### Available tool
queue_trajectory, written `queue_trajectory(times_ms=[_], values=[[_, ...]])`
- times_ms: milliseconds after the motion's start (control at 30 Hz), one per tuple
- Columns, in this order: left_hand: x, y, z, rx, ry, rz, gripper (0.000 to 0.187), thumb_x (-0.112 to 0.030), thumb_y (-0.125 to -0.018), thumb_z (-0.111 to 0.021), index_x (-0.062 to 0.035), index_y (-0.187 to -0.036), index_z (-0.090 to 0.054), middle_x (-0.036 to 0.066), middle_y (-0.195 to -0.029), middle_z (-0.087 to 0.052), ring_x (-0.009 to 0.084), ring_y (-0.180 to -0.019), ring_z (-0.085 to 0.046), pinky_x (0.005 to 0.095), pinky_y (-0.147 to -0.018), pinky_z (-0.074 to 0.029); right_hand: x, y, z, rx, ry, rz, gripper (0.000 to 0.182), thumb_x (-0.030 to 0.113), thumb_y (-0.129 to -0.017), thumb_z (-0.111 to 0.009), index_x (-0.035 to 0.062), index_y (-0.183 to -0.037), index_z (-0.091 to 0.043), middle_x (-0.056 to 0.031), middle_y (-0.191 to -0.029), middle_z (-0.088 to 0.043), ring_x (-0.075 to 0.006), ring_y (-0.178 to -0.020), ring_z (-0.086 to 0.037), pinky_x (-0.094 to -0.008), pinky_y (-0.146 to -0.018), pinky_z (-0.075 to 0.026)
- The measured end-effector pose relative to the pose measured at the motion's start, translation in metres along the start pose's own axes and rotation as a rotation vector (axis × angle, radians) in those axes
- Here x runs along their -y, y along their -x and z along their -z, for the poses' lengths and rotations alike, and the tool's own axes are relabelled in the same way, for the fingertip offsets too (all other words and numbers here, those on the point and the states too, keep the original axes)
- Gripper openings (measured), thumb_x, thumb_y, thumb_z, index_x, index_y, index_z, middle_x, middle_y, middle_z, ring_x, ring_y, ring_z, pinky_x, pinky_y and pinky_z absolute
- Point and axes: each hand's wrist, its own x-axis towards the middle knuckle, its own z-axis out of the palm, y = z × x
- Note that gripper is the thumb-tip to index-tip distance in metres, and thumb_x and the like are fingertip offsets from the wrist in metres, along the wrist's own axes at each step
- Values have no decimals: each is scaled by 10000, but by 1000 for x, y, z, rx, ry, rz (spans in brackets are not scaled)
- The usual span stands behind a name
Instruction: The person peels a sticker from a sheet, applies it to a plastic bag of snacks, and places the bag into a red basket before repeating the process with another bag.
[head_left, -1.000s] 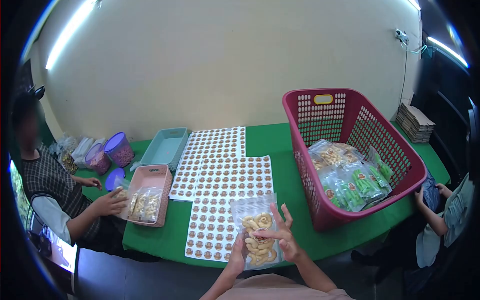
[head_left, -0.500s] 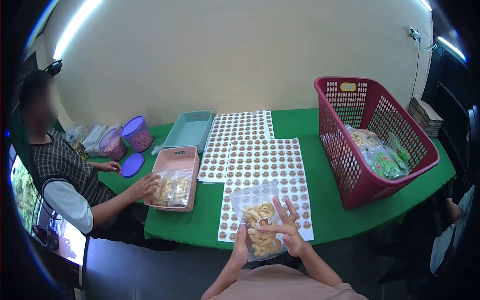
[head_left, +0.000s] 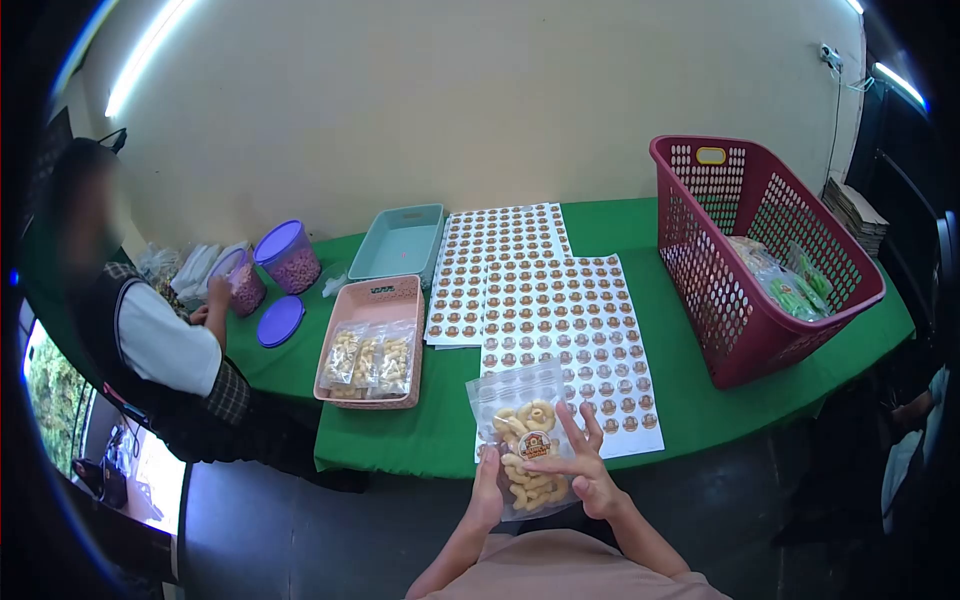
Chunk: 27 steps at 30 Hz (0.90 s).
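Observation:
A clear zip bag of curled, pale yellow snacks (head_left: 540, 492) is held upright in front of me, with a round brown-and-white sticker (head_left: 536, 445) on its face. My left hand (head_left: 487, 492) grips the bag's left edge, thumb in front and the other fingers hidden behind. Over the bag's right side, my right hand (head_left: 590, 470) has its fingers spread. Its index finger lies across the front and touches the sticker's lower edge. Beneath and beyond the bag lies a sheet of matching round stickers (head_left: 560, 325), overlapping another sheet (head_left: 490, 235).
On the green table (head_left: 690, 425), a pink basket (head_left: 368, 400) holds several filled bags. Behind it sits a teal tray (head_left: 400, 245). A tall maroon basket (head_left: 715, 300) with bags stands right. A co-worker (head_left: 165, 320) is at left near purple-lidded tubs (head_left: 290, 260).
The co-worker's hand has left the pink basket's bags and is now at a tub. My view has shifted slightly. My right finger remains at the sticker.

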Motion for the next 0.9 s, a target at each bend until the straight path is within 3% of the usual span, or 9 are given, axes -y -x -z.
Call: queue_trajectory(times_ms=[500,833,900], values=[[13,7,-16,-48,-3,3,484,-334,-910,-255,13,-1246,-283,133,-1186,-415,198,-1078,-429,304,-912,-341,0,-15,24,26,-54,31,589,539,-828,-182,189,-1078,-584,-152,-1395,-101,-322,-1262,79,-435,-978,121],[13,20,-36,-311,-4,-195,393,-277,-910,-311,18,-1163,-372,110,-1095,-471,162,-992,-480,284,-851,-381,-3,-11,27,248,-106,130,556,500,-838,-192,191,-1070,-592,-179,-1386,-114,-345,-1261,50,-438,-978,105],[12,24,-42,-332,-49,-203,381,-272,-909,-322,17,-1149,-384,105,-1075,-481,154,-971,-492,275,-832,-394,-5,-14,29,249,-113,103,626,543,-833,-138,186,-1026,-615,-156,-1390,-121,-320,-1268,81,-446,-978,115]])
